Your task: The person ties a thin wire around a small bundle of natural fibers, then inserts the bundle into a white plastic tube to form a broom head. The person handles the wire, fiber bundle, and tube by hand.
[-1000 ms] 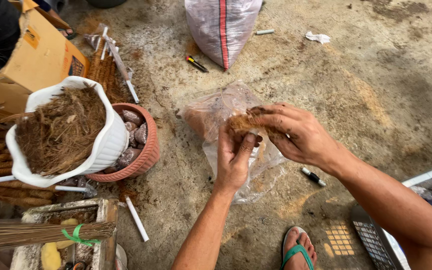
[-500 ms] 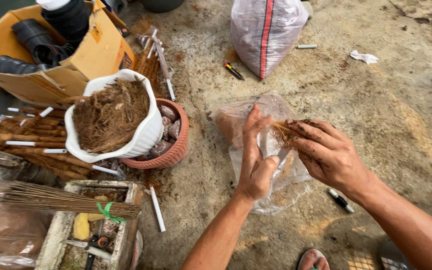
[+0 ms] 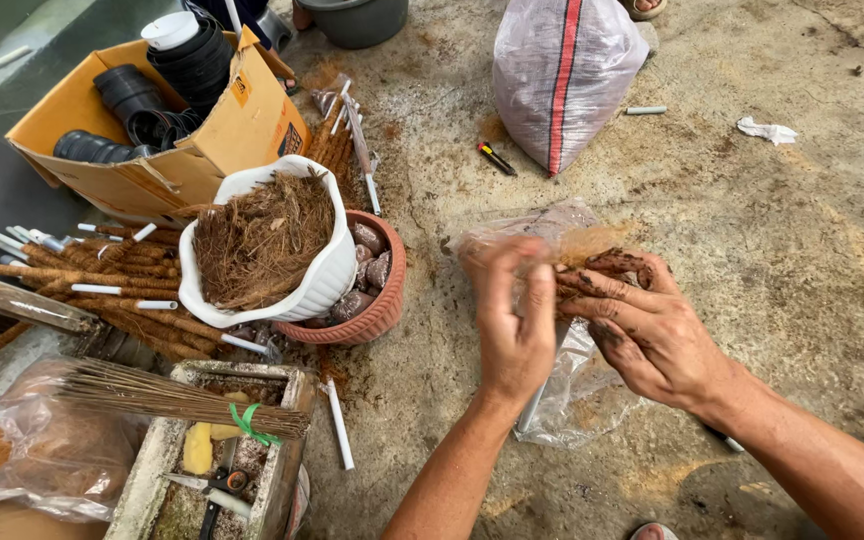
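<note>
My left hand (image 3: 514,322) and my right hand (image 3: 642,325) are close together over a clear plastic bag (image 3: 572,390) that lies on the concrete floor. Between the fingers of both hands is a tuft of brown coconut fibre (image 3: 584,255). My right hand's fingers are dirty with brown dust and pinch the tuft. The left palm faces the right hand with fingers up, against the same fibre. To the left stands a white pot (image 3: 327,280) heaped with the same brown fibre.
A terracotta pot (image 3: 384,305) with stones sits under the white pot. Fibre-wrapped sticks (image 3: 102,280), a cardboard box (image 3: 222,140) of black pots, a grey sack (image 3: 562,75), a broom (image 3: 162,395) and a crate with scissors (image 3: 217,485) lie around.
The view has shifted so the pots and box sit further right and lower. My hands have moved right, and the fibre tuft has been pulled up out of the bag.
</note>
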